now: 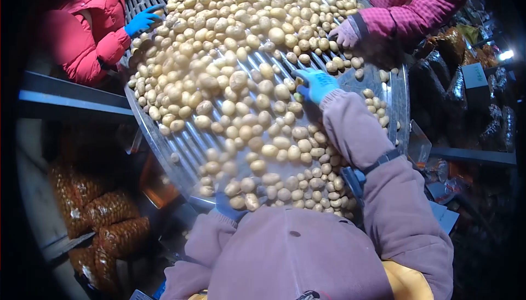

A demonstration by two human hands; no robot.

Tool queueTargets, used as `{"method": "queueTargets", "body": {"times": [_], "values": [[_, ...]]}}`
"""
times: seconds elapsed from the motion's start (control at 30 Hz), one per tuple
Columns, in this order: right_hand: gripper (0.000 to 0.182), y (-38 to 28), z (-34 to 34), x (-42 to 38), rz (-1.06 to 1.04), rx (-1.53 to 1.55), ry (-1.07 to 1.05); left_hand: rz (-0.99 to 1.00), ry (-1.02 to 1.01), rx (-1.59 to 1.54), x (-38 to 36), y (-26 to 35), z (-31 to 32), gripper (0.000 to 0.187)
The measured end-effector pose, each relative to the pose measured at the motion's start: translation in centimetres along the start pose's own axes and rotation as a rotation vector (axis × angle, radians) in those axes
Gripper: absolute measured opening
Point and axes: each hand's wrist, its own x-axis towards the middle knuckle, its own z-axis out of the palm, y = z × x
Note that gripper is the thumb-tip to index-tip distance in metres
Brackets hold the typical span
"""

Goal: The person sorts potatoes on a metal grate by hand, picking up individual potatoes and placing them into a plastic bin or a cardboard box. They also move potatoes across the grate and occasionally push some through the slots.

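Note:
Many potatoes cover a slatted metal sorting table. My right hand, in a blue glove, reaches out over the slats on the right side, its fingers around a small potato or two beside the bare part of the table. Near the table's front edge, my left hand, also blue-gloved, is beside several potatoes. The front of my clothing and some potatoes partly hide it, and its fingers are not clear.
A co-worker in a red jacket has a blue-gloved hand at the upper left. Another in a checked pink sleeve reaches in from the upper right. Filled net sacks lie at lower left. A metal beam meets the table's left side.

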Motion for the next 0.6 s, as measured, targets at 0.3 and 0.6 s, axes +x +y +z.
{"method": "queueTargets", "body": {"times": [0.3, 0.6], "values": [[0.029, -0.6, 1.5, 0.7, 0.158, 0.051, 0.048, -0.25, -0.049, -1.783, 0.2, 4.8, 0.3, 0.065], [0.047, -12.1, 4.0, 3.0, -0.12, -0.465, -0.076, -0.141, -0.318, -1.833, -0.3, 4.5, -0.7, 0.062]]}}
